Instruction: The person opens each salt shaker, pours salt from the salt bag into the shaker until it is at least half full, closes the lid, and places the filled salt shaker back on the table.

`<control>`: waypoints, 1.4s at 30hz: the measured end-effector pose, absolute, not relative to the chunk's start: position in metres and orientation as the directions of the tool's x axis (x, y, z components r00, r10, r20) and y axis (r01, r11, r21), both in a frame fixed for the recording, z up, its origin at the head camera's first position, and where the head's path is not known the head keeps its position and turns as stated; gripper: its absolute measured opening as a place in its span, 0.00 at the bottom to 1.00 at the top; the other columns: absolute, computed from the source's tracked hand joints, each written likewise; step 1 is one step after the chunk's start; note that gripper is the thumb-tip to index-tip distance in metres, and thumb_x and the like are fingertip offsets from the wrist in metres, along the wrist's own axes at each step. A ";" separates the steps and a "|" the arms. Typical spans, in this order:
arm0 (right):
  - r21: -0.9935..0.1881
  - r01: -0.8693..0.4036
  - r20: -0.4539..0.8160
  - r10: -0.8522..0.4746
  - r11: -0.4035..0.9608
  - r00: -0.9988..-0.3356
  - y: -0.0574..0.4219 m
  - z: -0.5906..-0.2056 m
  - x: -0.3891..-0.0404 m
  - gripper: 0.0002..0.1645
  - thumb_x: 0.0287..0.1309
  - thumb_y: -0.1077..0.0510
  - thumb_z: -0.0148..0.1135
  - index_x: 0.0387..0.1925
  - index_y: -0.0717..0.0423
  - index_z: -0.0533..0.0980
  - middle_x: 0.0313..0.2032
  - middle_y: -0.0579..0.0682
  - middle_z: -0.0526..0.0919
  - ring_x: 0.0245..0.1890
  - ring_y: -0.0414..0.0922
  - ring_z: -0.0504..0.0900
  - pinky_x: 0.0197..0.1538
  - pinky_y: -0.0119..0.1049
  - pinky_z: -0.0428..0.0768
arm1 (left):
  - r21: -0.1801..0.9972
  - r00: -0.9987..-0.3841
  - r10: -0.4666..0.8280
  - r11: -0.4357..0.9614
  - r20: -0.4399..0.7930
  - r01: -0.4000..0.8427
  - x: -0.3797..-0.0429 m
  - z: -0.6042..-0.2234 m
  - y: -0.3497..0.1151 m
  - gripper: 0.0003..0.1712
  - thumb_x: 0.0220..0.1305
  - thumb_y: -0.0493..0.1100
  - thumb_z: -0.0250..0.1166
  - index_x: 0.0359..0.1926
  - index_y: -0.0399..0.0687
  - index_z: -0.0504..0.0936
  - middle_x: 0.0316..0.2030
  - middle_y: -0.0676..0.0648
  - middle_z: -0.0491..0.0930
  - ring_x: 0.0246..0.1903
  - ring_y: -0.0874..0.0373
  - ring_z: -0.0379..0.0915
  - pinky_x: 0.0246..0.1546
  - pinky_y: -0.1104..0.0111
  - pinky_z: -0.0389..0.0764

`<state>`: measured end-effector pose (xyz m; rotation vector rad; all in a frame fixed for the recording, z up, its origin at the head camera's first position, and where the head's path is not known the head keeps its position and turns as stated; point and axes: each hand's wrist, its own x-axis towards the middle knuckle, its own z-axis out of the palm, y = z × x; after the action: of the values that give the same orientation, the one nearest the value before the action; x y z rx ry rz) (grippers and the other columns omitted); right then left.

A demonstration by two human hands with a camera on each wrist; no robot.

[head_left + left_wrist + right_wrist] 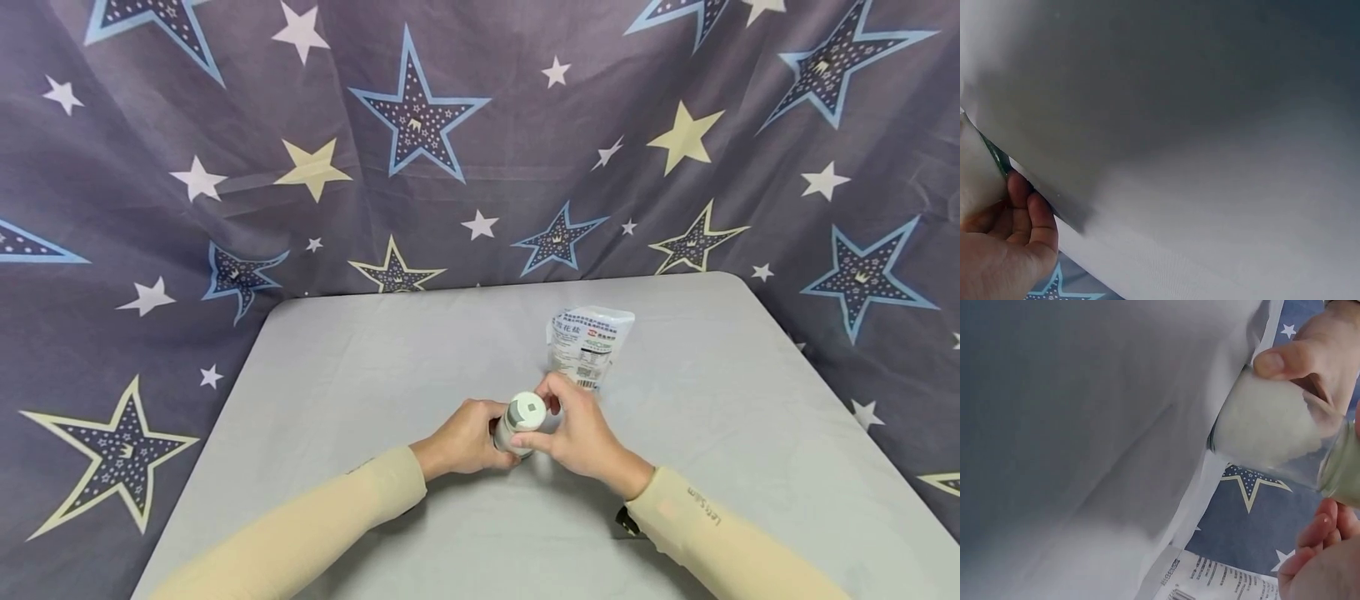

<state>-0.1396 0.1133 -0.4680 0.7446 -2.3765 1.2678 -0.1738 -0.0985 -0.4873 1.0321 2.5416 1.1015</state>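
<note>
A clear glass jar (1272,422) stands upright on the table, partly filled with white grains. My left hand (468,437) grips the jar's body, its thumb and fingers wrapped around the glass. The jar's pale green-and-white lid (528,410) is on top. My right hand (581,429) holds this lid between thumb and curled fingers. In the left wrist view, the left hand (1007,250) shows curled fingers at the jar's side, low near the tabletop.
Just beyond the right hand lies a white printed plastic bag (592,333) with blue lettering and a barcode. The table (360,358) has a plain light grey cover. A dark star-patterned curtain (480,192) hangs behind it and at both sides.
</note>
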 end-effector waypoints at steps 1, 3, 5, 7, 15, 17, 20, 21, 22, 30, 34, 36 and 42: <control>-0.661 -0.589 0.520 -0.282 0.465 -0.806 0.113 -0.468 -0.139 0.35 0.29 0.52 0.91 0.35 0.49 0.72 0.32 0.39 0.76 0.33 0.41 0.73 0.37 0.35 0.73 | 0.699 -0.741 0.664 0.485 0.097 0.526 -0.174 -0.487 -0.099 0.21 0.47 0.42 0.82 0.44 0.50 0.87 0.36 0.57 0.85 0.35 0.68 0.79 0.39 0.73 0.81; -0.666 -0.575 0.508 -0.276 0.475 -0.816 0.112 -0.467 -0.138 0.36 0.28 0.51 0.91 0.35 0.50 0.72 0.32 0.39 0.75 0.33 0.41 0.73 0.37 0.35 0.73 | 0.697 -0.741 0.665 0.488 0.093 0.525 -0.174 -0.487 -0.099 0.21 0.47 0.42 0.82 0.44 0.50 0.87 0.37 0.57 0.85 0.36 0.68 0.80 0.39 0.73 0.81; -0.661 -0.572 0.504 -0.277 0.485 -0.818 0.113 -0.467 -0.138 0.37 0.27 0.49 0.91 0.36 0.49 0.72 0.32 0.39 0.75 0.33 0.41 0.72 0.38 0.35 0.73 | 0.699 -0.740 0.666 0.487 0.090 0.523 -0.174 -0.488 -0.099 0.21 0.47 0.42 0.82 0.44 0.50 0.87 0.37 0.57 0.85 0.36 0.68 0.80 0.40 0.73 0.82; -0.660 -0.572 0.498 -0.286 0.487 -0.819 0.114 -0.467 -0.138 0.38 0.26 0.48 0.91 0.37 0.49 0.73 0.33 0.39 0.76 0.34 0.42 0.73 0.38 0.36 0.74 | 0.700 -0.738 0.669 0.486 0.088 0.523 -0.174 -0.488 -0.100 0.21 0.48 0.41 0.82 0.44 0.49 0.87 0.37 0.57 0.85 0.36 0.68 0.80 0.40 0.73 0.82; -0.699 -0.565 0.434 -0.369 0.438 -0.822 0.127 -0.461 -0.143 0.49 0.29 0.53 0.91 0.60 0.51 0.78 0.44 0.41 0.82 0.40 0.48 0.78 0.44 0.46 0.76 | 0.694 -0.751 0.657 0.508 0.072 0.510 -0.173 -0.489 -0.100 0.23 0.46 0.42 0.84 0.44 0.48 0.87 0.37 0.56 0.85 0.35 0.67 0.79 0.39 0.73 0.81; -0.714 -0.564 0.415 -0.399 0.414 -0.818 0.131 -0.459 -0.145 0.50 0.32 0.56 0.90 0.63 0.51 0.78 0.47 0.42 0.83 0.41 0.50 0.78 0.45 0.48 0.75 | 0.693 -0.752 0.655 0.510 0.071 0.510 -0.174 -0.489 -0.100 0.23 0.46 0.42 0.84 0.45 0.48 0.87 0.37 0.56 0.85 0.35 0.67 0.79 0.39 0.72 0.81; -0.729 -0.561 0.391 -0.435 0.393 -0.811 0.134 -0.459 -0.148 0.49 0.35 0.59 0.88 0.64 0.50 0.78 0.52 0.44 0.83 0.43 0.50 0.78 0.45 0.45 0.74 | 0.694 -0.752 0.656 0.513 0.064 0.506 -0.174 -0.489 -0.100 0.24 0.46 0.42 0.84 0.46 0.48 0.87 0.37 0.56 0.85 0.35 0.67 0.79 0.40 0.72 0.81; -0.731 -0.563 0.388 -0.444 0.386 -0.808 0.135 -0.459 -0.149 0.48 0.36 0.60 0.87 0.64 0.51 0.78 0.53 0.46 0.83 0.43 0.49 0.79 0.45 0.43 0.74 | 0.695 -0.752 0.656 0.513 0.061 0.504 -0.174 -0.489 -0.100 0.24 0.46 0.42 0.84 0.46 0.48 0.87 0.38 0.56 0.85 0.36 0.68 0.79 0.40 0.72 0.81; -0.732 -0.566 0.388 -0.451 0.380 -0.804 0.136 -0.460 -0.149 0.46 0.38 0.60 0.87 0.64 0.51 0.78 0.54 0.46 0.83 0.43 0.49 0.79 0.45 0.43 0.73 | 0.697 -0.751 0.657 0.512 0.059 0.502 -0.174 -0.489 -0.100 0.24 0.46 0.42 0.84 0.46 0.48 0.87 0.38 0.56 0.86 0.36 0.68 0.79 0.40 0.72 0.81; -0.742 -0.575 0.405 -0.453 0.345 -0.794 0.134 -0.462 -0.151 0.35 0.42 0.60 0.84 0.56 0.49 0.83 0.49 0.43 0.85 0.45 0.44 0.80 0.48 0.48 0.77 | 0.699 -0.754 0.655 0.514 0.055 0.497 -0.174 -0.489 -0.101 0.24 0.47 0.43 0.84 0.46 0.49 0.87 0.38 0.57 0.85 0.36 0.67 0.79 0.40 0.72 0.81; -0.742 -0.562 0.406 -0.422 0.366 -0.811 0.133 -0.462 -0.148 0.33 0.41 0.58 0.85 0.52 0.47 0.83 0.42 0.39 0.85 0.40 0.43 0.78 0.44 0.42 0.73 | 0.695 -0.756 0.652 0.519 0.054 0.497 -0.174 -0.488 -0.100 0.24 0.46 0.43 0.84 0.46 0.49 0.87 0.38 0.57 0.85 0.36 0.67 0.79 0.40 0.72 0.81; -0.744 -0.556 0.407 -0.409 0.372 -0.817 0.133 -0.462 -0.147 0.32 0.41 0.57 0.86 0.52 0.47 0.82 0.41 0.39 0.84 0.40 0.44 0.79 0.44 0.40 0.71 | 0.694 -0.758 0.651 0.522 0.052 0.496 -0.174 -0.487 -0.100 0.25 0.46 0.43 0.84 0.47 0.48 0.86 0.38 0.56 0.85 0.36 0.67 0.79 0.40 0.72 0.81; -0.752 -0.541 0.409 -0.376 0.378 -0.831 0.131 -0.463 -0.146 0.31 0.40 0.55 0.86 0.49 0.46 0.82 0.40 0.39 0.84 0.39 0.48 0.79 0.44 0.40 0.70 | 0.696 -0.755 0.654 0.517 0.056 0.499 -0.174 -0.486 -0.100 0.25 0.47 0.43 0.84 0.47 0.46 0.86 0.39 0.54 0.86 0.38 0.64 0.81 0.42 0.71 0.82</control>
<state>-0.1459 0.1312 -0.4633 0.8275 -2.4616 1.4426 -0.1742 -0.0998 -0.4862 0.9818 2.5441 1.0630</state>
